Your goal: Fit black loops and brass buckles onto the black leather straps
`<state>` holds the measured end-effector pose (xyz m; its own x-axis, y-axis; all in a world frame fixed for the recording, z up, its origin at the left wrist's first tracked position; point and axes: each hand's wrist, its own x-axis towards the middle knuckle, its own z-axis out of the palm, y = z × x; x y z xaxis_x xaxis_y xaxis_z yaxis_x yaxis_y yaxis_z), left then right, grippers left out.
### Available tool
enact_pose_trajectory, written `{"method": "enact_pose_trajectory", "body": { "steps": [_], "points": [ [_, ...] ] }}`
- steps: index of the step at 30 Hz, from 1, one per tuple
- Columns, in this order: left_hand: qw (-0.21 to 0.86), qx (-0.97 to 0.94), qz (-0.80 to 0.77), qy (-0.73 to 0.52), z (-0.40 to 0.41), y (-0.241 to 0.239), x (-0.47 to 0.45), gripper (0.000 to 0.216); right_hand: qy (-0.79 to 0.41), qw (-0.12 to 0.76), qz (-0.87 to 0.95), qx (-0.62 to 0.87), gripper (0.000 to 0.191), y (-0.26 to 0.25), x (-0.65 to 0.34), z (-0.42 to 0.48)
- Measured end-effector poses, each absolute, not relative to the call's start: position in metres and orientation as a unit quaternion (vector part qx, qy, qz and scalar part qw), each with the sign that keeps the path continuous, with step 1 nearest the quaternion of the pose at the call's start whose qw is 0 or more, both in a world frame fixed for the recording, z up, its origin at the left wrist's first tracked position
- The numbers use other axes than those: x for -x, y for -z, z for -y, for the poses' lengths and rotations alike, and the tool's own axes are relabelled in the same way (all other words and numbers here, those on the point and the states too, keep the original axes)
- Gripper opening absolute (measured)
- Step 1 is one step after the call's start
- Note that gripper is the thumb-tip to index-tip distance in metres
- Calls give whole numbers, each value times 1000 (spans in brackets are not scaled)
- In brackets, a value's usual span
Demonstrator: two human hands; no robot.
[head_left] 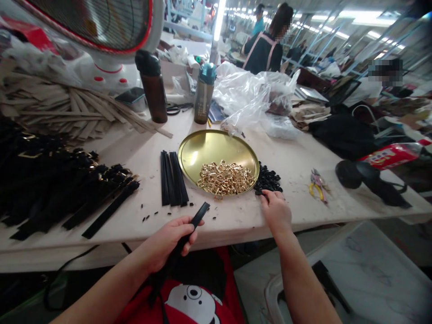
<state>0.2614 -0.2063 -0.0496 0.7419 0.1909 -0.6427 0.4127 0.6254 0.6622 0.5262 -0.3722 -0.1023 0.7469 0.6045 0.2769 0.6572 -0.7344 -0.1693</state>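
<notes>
My left hand is closed around a black strap, whose flat end points up and away from me over the table's front edge. At the near edge of a pile of small black pieces, my right hand has its fingertips pinched together. What they hold, if anything, is too small to make out. Gold-coloured metal buckles lie heaped in the near part of a round gold tray. Left of the tray, several black straps lie side by side.
A large heap of black straps with gold fittings covers the table's left side. Two bottles stand behind, near a fan. Yellow-handled pliers lie right, before a red package. Clear plastic bags lie behind the tray.
</notes>
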Motion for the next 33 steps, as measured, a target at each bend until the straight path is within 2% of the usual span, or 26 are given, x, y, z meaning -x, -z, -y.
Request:
{"method": "enact_pose_trajectory", "body": {
  "steps": [3,7,10,15,22,33],
  "points": [
    [828,-436,-347,70,208,51,-264,30,106,35,359,927,20,100,-525,363],
    [832,-431,-343,66,209,49,-259,30,83,31,387,918,11,93,-513,358],
    [835,-427,-341,66,212,47,-253,31,50,60,429,900,13,91,-498,359],
    [833,-434,-337,63,215,39,-244,32,50,172,406,896,20,91,-505,371],
    [831,-437,-341,45,219,34,-231,30,113,209,284,929,30,94,-553,413],
    [825,-445,-344,50,225,36,-230,34,45,260,279,923,36,123,-546,422]
  ]
}}
